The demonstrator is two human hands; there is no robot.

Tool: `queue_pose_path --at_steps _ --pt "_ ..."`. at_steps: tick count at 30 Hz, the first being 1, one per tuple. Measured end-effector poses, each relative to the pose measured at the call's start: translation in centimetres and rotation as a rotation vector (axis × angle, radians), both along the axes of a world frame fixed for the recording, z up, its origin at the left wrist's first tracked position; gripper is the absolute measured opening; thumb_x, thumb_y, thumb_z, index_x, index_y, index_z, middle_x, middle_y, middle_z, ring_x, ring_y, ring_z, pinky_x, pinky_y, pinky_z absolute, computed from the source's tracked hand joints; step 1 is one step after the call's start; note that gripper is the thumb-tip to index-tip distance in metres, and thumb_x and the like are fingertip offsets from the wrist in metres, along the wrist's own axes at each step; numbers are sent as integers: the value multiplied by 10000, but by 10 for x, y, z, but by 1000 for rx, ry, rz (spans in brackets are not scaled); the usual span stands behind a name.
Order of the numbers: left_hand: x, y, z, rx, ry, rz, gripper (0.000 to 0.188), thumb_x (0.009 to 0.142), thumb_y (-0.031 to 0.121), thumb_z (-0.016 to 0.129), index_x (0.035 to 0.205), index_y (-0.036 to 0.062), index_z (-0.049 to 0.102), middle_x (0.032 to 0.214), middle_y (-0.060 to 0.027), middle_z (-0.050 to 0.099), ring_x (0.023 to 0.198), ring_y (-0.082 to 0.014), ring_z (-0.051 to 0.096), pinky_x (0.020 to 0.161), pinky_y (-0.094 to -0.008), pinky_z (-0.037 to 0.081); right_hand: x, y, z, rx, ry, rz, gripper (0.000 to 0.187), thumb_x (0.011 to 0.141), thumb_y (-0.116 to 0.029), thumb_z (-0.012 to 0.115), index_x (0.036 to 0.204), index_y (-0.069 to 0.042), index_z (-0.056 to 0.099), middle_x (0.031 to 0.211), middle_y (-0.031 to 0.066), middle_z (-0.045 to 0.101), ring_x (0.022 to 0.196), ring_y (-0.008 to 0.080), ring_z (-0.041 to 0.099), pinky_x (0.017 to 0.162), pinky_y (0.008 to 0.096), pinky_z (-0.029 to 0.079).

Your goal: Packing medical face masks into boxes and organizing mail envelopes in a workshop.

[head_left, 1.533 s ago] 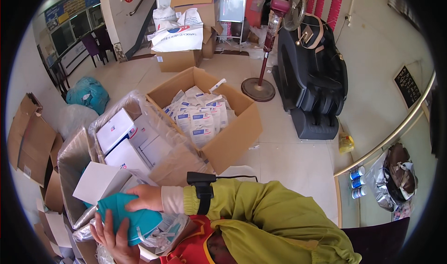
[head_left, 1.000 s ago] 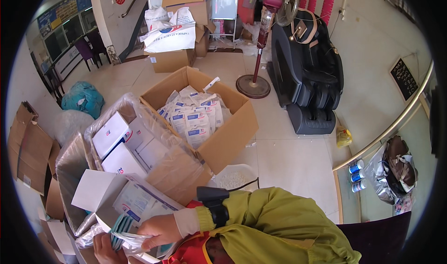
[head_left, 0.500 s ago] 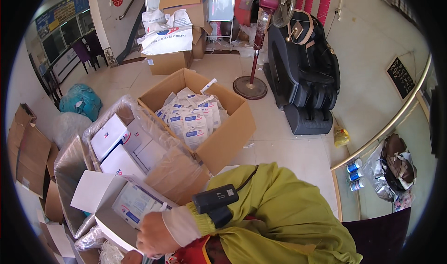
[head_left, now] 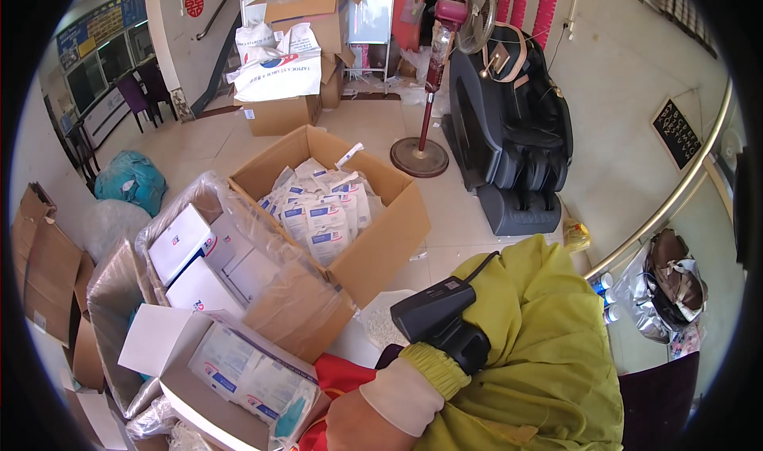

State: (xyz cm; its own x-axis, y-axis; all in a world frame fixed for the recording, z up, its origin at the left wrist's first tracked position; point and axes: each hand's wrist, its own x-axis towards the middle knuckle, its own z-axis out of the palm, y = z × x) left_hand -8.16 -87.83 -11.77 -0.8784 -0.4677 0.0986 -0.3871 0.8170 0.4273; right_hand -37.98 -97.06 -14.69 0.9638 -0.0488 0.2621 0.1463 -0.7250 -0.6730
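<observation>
Your right hand point(head_left: 364, 421) sits bottom centre, can't tell its grip; left hand's out of frame. Keep those packets point(head_left: 238, 363) flat in the white box point(head_left: 208, 407), lower left.

Packets point(head_left: 326, 212) in carton point(head_left: 385, 240), fan point(head_left: 436, 65) behind, perhaps a mask point(head_left: 290, 418) in nearer box point(head_left: 211, 410)

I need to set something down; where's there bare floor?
Bare floor lies between the packet carton and black massage chair; another patch between that carton and the teal bag. Lower left is crowded: open white box, plastic-lined carton, brown cardboard.
</observation>
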Motion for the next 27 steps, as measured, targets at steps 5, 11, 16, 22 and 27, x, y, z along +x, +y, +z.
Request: queue_pose_path --at_steps 5,11,16,22,27 --pt "3 2 -5 -55 15 2 172 517 163 550 612 100 420 610 -76 387 566 -271 472 464 -411 357 -2 8 -6 -48 13 -58 245 913 -286 512 751 -107 556 653 123 609 609 310 626 520 404 485" --pt "-6 -20 -7 27 -28 215 202 595 120 644 688 49 479 657 -137 467 594 -352 500 507 -453 405 38 -15 -34 -124 10 -185 261 866 -311 569 795 -62 599 682 159 617 656 339 637 574 424 496" --pt "1 -46 -16 -127 -97 465 197 658 80 673 761 26 514 715 -179 505 640 -409 513 534 -476 414 62 -37 -54 170 -41 -331 325 905 -338 565 936 -16 596 736 215 630 717 395 634 638 430 483" --pt "11 -58 -26 -192 -104 557 178 774 115 682 782 15 534 708 -184 525 645 -407 522 532 -462 423 69 -43 -84 393 -494 -376 315 953 -305 559 919 7 586 789 115 580 740 286 595 670 352 435" --pt "19 -69 -36 -236 -113 654 183 781 113 692 831 0 556 759 -196 550 689 -418 537 582 -476 438 61 -42 -75 741 -143 -247 294 948 -284 574 897 6 584 773 92 573 736 196 567 686 324 432"
